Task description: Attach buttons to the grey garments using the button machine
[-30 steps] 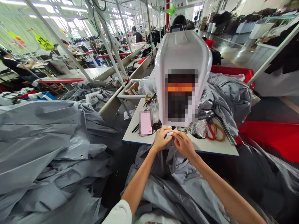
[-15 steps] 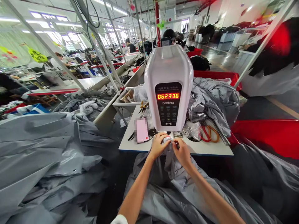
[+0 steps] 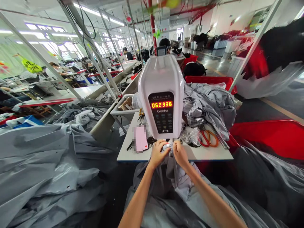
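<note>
A white machine [image 3: 161, 76] with a lit red number display stands on a small white table [image 3: 206, 153]. Just below its head, my left hand [image 3: 158, 153] grips the edge of a grey garment [image 3: 169, 171], thumb and fingers pressed on the cloth. Close by on the right, my right hand [image 3: 180, 153] is closed with its fingers curled at the same garment, near the machine's base. Its fingertips are partly hidden. The rest of the garment hangs from the table edge over my lap.
A pink phone [image 3: 141, 138] lies left on the table. Orange-handled scissors [image 3: 210, 138], plastic bags and grey cloth lie right. Grey garments [image 3: 47, 164] are heaped at left; a red bin [image 3: 268, 136] stands right. Metal poles rise at both sides.
The view has shifted, so the machine appears further left and lower. My right hand's fingers are more curled and have moved up nearer the machine's base. My left hand keeps its grip on the cloth.
</note>
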### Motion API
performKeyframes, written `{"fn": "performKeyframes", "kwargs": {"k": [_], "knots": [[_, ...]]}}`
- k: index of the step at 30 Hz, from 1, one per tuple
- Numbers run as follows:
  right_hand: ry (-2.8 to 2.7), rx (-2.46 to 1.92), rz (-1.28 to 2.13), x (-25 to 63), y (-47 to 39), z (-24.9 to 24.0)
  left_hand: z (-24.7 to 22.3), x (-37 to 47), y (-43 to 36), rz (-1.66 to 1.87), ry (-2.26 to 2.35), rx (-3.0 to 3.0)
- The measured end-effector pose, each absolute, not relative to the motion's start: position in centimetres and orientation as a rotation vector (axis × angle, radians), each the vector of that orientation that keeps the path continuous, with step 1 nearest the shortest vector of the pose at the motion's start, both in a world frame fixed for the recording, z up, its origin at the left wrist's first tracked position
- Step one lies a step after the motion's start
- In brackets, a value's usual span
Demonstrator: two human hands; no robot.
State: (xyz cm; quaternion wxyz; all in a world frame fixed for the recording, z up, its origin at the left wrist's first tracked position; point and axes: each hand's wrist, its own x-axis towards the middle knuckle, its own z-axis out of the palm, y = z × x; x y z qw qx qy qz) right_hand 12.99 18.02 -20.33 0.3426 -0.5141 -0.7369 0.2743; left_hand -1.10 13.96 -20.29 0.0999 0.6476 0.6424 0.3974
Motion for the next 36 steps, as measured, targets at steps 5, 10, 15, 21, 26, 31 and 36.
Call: {"fn": "performKeyframes", "kwargs": {"k": [5, 10, 15, 21, 26, 31, 36], "knots": [[-1.957, -1.402, 0.576, 12.75, 18.08, -21.15, -20.55, -1.11, 13.98, 1.195, 1.898, 1.897], [-1.924, -1.439, 0.568, 12.81, 18.20, -21.09, -20.27, -1.05, 13.99, 1.190, 1.906, 1.892], [-1.911, -1.461, 0.564, 12.81, 18.06, -20.85, -20.03, -0.92, 13.91, 1.175, 1.925, 1.900], [-1.874, -1.460, 0.641, 12.86, 17.80, -20.79, -20.36, -1.17, 14.09, 1.183, 1.921, 1.936], [-1.885, -1.449, 0.678, 13.07, 17.70, -20.53, -20.65, -1.33, 14.18, 1.181, 1.925, 1.936], [-1.885, -1.445, 0.661, 12.98, 17.67, -20.44, -20.38, -1.24, 14.01, 1.170, 1.906, 1.921], [-1.851, -1.437, 0.664, 12.89, 17.67, -20.44, -20.18, -1.28, 13.93, 1.141, 1.898, 1.902]]}}
